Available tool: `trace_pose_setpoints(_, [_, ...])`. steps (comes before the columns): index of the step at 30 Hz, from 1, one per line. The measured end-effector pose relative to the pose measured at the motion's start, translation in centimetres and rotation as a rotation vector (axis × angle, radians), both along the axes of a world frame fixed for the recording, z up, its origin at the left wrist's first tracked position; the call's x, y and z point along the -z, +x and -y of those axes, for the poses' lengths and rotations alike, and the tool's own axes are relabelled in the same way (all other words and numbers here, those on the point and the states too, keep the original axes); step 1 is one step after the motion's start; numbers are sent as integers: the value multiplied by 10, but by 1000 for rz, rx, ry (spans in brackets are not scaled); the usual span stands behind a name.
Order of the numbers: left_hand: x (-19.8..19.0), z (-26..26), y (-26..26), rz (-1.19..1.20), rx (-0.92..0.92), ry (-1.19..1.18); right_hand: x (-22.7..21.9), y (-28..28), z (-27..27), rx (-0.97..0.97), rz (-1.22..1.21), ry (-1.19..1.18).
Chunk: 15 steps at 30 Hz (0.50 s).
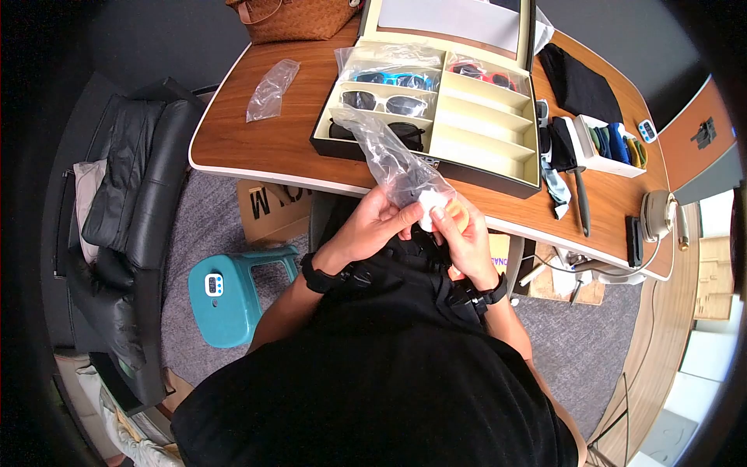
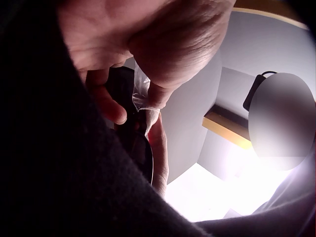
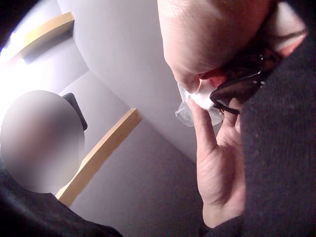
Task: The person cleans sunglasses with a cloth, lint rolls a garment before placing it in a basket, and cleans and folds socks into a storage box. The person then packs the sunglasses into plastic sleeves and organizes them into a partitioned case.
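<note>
Clear plastic bag (image 1: 393, 165), long and narrow, see-through, wrinkled, shiny highlights; held above the person's lap, in front of the tabletop (image 1: 222, 128) edge. Its upper end reaches over the front left of the sunglasses case (image 1: 486, 173), its lower end bunches at the hands. Crumpled white piece (image 1: 433, 208) at that lower end, soft-looking, opaque; rounded orange piece (image 1: 457, 218) right beside it, by the right hand. Can't tell what either one is.

Left hand (image 1: 366, 231): fingers curled, clamped on the bag's lower end near the white piece. Right hand (image 1: 470, 247): thumb and fingers pinched on the white piece, orange piece at the fingers. Hands close together.

Wrist views also show dark sunglasses (image 3: 243, 88) at the hands, black glossy frame, dark lenses; partly hidden, so which fingers grip them is unclear. Some red shows next to them in the right wrist view.

Case is open, black outside, cream lining, slots in two columns. Left column: blue-framed sunglasses (image 1: 394, 80), white-framed sunglasses (image 1: 383, 103), black sunglasses (image 1: 406, 135) partly under the bag. Right column: red-framed sunglasses (image 1: 484, 75) in an upper slot. Another clear bag (image 1: 273, 90) lies flat left of the case, white box (image 1: 612, 146) with rolled cloths to the right
</note>
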<state>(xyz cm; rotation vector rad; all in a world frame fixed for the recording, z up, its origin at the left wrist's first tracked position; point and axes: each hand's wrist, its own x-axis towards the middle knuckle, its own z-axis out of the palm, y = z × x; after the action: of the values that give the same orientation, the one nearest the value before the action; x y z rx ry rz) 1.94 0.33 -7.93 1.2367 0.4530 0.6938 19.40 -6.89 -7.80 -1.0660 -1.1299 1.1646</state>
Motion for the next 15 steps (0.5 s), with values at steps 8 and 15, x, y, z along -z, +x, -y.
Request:
trace_pose_setpoints(8, [2, 0, 0, 2, 2, 7, 1, -1, 0, 9, -11, 4])
trace_pose_setpoints(15, [2, 0, 0, -12, -4, 5, 0, 0, 1, 7, 15, 6])
